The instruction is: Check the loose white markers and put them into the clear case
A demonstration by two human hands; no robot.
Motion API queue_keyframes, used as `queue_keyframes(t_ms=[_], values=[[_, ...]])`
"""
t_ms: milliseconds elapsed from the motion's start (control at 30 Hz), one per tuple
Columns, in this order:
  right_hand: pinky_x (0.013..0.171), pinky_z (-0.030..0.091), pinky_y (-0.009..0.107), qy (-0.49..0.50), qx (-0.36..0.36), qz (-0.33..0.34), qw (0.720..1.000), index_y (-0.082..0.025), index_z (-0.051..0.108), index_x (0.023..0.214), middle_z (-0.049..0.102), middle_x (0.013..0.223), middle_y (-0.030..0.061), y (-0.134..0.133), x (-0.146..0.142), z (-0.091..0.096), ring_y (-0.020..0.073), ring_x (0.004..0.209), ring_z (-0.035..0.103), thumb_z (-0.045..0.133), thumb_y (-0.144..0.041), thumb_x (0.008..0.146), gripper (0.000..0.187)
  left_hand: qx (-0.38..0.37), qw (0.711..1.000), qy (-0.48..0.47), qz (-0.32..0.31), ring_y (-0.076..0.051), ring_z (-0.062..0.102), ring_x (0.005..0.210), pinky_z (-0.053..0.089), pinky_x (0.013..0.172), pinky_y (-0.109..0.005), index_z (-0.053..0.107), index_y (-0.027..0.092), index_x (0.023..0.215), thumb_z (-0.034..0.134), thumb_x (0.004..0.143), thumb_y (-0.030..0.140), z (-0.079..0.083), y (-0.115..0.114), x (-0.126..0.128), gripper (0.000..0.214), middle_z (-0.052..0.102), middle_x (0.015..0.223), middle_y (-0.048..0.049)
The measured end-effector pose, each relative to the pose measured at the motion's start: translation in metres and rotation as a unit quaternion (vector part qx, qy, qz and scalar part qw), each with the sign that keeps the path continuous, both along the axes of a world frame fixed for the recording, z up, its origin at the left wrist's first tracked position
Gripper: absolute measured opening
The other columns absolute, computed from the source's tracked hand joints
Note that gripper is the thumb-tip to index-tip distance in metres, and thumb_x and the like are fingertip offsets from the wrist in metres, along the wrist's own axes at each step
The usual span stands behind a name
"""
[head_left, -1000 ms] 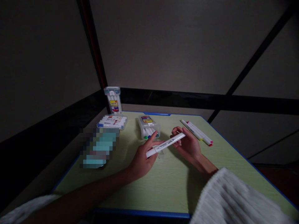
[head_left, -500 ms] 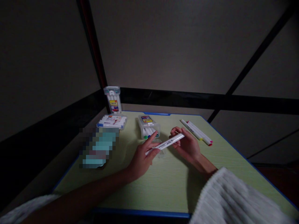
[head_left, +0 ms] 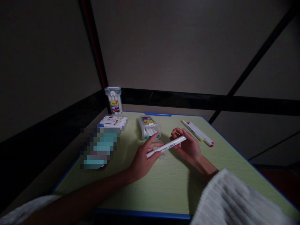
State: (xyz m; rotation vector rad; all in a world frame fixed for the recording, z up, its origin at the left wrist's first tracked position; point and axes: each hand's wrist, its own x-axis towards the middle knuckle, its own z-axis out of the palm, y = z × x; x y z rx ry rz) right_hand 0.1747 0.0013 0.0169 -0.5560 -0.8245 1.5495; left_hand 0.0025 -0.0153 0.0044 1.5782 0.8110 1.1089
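The left hand [head_left: 141, 160] pinches, index finger [head_left: 151, 140] extended; the right hand [head_left: 190, 147] curls loosely.

Smooth plastic marker [head_left: 170, 145], ribbed cloth sleeve [head_left: 231, 197]

We can't read any text: held marker [head_left: 167, 146], upright marker case [head_left: 115, 101], flat marker case [head_left: 112, 122], open marker case [head_left: 151, 124]; lettering too small.
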Motion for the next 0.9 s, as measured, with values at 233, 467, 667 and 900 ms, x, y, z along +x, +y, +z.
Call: queue_keyframes(t_ms=[233,467,667,900], values=[[0.04,0.033,0.016,-0.016,0.0,0.005,1.0,-0.015,0.062,0.068,0.037,0.05,-0.0042,-0.0001,-0.0015,-0.0001,0.0054,0.043,0.032,0.058,-0.037,0.073,0.022,0.039,0.999,0.004,0.0,-0.014,0.064,0.083,0.052,0.074,-0.026,0.038,0.018,0.125,0.058,0.071,0.009,-0.0061,0.002,-0.0002,0.058,0.066,0.104,-0.009],[0.039,0.033,0.016,-0.01,-0.016,0.006,1.0,-0.014,0.063,0.067,0.039,0.05,-0.0038,0.0007,-0.0023,-0.0011,0.0049,0.042,0.032,0.058,-0.038,0.072,0.025,0.066,0.998,0.014,0.016,-0.013,0.064,0.082,0.053,0.072,-0.027,0.039,0.017,0.122,0.058,0.068,0.006,-0.004,0.0019,0.001,0.059,0.066,0.103,-0.0084],[0.039,0.031,0.016,-0.018,-0.018,-0.005,1.0,-0.014,0.063,0.066,0.041,0.05,-0.0036,0.0004,-0.0029,-0.0003,0.0045,0.041,0.032,0.059,-0.039,0.071,0.026,0.082,0.996,0.022,0.023,-0.013,0.064,0.082,0.053,0.069,-0.025,0.04,0.016,0.122,0.059,0.067,0.005,-0.0025,0.0015,0.0,0.059,0.066,0.103,-0.0095],[0.037,0.025,0.018,-0.076,-0.013,0.014,0.997,-0.013,0.063,0.061,0.027,0.031,-0.0068,0.0019,-0.0036,-0.0034,0.005,0.033,0.022,0.049,-0.052,0.076,0.044,0.074,0.996,0.034,0.033,-0.014,0.065,0.082,0.053,0.071,-0.026,0.045,0.018,0.118,0.06,0.066,0.005,-0.0028,0.0023,0.0001,0.055,0.068,0.101,-0.0068]])
